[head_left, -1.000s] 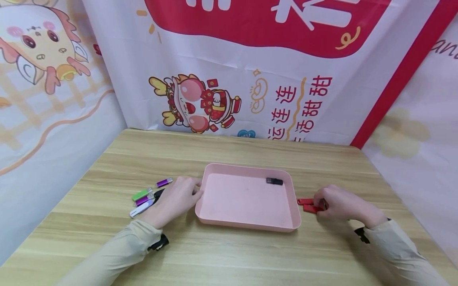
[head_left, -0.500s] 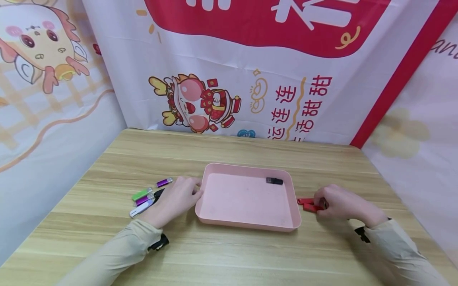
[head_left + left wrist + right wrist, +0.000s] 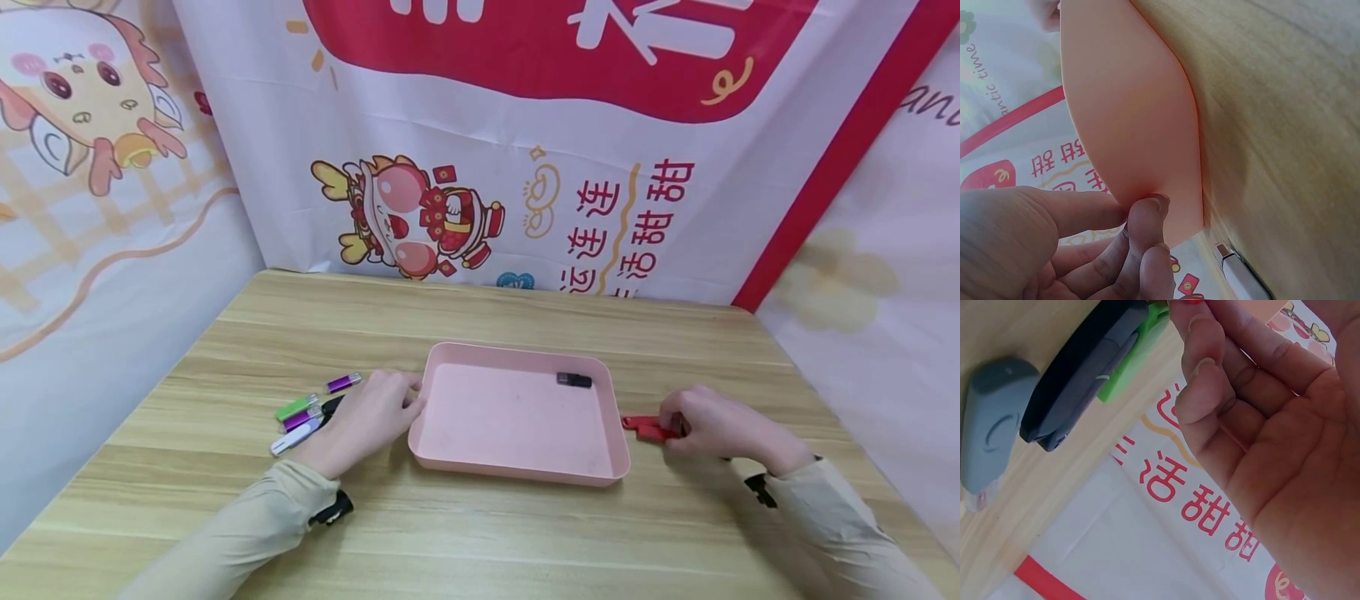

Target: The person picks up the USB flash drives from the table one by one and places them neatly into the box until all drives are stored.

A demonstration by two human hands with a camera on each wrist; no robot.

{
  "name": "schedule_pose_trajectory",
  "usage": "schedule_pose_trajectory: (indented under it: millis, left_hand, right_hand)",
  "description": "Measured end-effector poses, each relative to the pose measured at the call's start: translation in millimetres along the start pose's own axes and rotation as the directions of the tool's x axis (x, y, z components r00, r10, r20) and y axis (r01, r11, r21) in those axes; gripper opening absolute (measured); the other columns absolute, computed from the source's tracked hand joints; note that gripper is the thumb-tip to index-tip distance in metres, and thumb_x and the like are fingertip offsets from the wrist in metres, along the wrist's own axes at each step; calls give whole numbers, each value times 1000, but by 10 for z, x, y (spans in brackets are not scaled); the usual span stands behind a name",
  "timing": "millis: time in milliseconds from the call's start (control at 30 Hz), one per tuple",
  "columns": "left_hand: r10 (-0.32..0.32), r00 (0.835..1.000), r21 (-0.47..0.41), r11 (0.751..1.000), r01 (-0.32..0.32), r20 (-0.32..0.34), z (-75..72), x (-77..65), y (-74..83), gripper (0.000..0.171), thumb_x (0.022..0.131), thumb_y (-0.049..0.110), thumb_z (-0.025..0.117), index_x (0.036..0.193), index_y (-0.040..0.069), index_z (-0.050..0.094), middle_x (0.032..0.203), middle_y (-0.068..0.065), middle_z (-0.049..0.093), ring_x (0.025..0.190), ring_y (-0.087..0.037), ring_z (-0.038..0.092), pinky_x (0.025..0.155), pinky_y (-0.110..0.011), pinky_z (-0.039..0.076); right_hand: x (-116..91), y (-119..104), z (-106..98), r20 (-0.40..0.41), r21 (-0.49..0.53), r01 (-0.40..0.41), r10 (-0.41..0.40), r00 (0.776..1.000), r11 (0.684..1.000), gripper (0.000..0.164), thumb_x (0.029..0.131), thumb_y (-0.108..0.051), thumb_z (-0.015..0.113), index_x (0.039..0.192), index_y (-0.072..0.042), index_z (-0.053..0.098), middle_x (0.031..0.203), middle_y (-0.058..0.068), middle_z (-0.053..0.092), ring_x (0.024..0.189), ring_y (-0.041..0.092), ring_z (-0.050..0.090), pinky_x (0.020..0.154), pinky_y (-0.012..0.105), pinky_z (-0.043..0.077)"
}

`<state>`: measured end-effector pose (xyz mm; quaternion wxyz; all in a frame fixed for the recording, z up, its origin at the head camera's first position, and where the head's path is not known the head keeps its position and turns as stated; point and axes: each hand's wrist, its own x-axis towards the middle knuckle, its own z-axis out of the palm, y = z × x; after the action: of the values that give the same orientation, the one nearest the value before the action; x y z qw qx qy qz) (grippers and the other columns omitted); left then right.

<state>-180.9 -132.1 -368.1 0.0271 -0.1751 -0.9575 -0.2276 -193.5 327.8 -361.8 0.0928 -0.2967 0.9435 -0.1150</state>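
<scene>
My left hand [image 3: 377, 414] is at the left side of a shallow pink tray [image 3: 517, 475]; in the left wrist view its thumb and fingertips pinch the tray's wall near a corner. Right of the tray, my right hand [image 3: 717, 427] pinches a red USB stick [image 3: 655, 433] beside a second red stick [image 3: 636, 422]. In the right wrist view only a scrap of red shows at the fingertips. A black USB stick [image 3: 574, 380] lies inside the tray, at its far right. Near the right hand are a grey-blue stick [image 3: 997, 425], a black one [image 3: 1079, 369] and a green one [image 3: 1129, 359].
Left of the left hand lie a purple USB stick [image 3: 343, 382], a green one [image 3: 297, 407], a white one [image 3: 295, 437] and others partly under the hand. The wooden table [image 3: 480, 542] ends at printed cloth hangings [image 3: 465, 117] behind and on both sides.
The red stick at the right fingertips has turned and shifted slightly against the other red one. The left hand and the tray hold their place.
</scene>
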Motion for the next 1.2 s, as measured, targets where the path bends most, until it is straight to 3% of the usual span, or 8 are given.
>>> schedule_pose_trajectory:
  millis: [133,267,400,600,800,1033,1200]
  left_hand:
    - [3,1000,5,1000,-3,6,-7,15,-8,24,94,15,62,71,14,61,58,5,50,45,-7,41,40,-25,30]
    - [20,1000,17,1000,-20,-3,-25,31,-14,40,95,15,62,56,16,52,80,1,63,48,-7,44,41,-25,33]
    - [35,999,24,999,-34,-9,-36,40,-15,44,94,15,63,52,17,51,95,0,67,54,-8,47,43,-26,36]
    - [33,999,24,999,-33,-8,-23,40,-17,38,93,14,63,57,16,54,80,2,62,55,-9,47,43,-27,36]
    - [18,1000,0,1000,-18,-8,-4,30,-12,26,93,14,64,67,15,62,81,2,63,52,-9,47,42,-28,36]
    - [27,1000,8,1000,-27,-8,1,27,-12,31,93,14,64,62,16,59,90,0,66,55,-9,48,44,-28,37]
    - [28,1000,7,1000,-28,-7,9,27,-14,29,93,14,64,64,16,59,79,3,63,53,-9,47,43,-28,37]
  right_hand:
    - [0,20,-19,-11,2,9,-9,1000,1000,18,74,-7,77,75,-19,64,67,-8,54,58,4,46,52,25,41]
    - [12,31,-44,-20,-15,12,-12,1000,1000,18,75,-7,79,77,-19,64,69,-8,54,60,5,46,53,26,42]
    - [16,37,-60,-32,-35,20,-21,999,999,18,76,-8,80,79,-18,65,71,-9,54,61,6,47,55,26,42]
    - [1,43,-98,-68,-55,38,-41,997,998,18,74,-6,80,79,-17,66,71,-10,54,59,3,46,53,25,43]
    - [26,46,-190,-101,-74,50,-57,993,996,17,75,-7,81,82,-15,68,72,-10,56,61,4,49,54,25,45]
    - [104,24,-281,-123,-54,74,-81,989,996,17,76,-7,81,84,-15,68,75,-10,58,64,6,51,56,25,47]
    - [184,-21,-328,-125,-47,69,-75,989,997,16,78,-9,81,86,-16,69,76,-10,58,66,11,53,58,26,47]
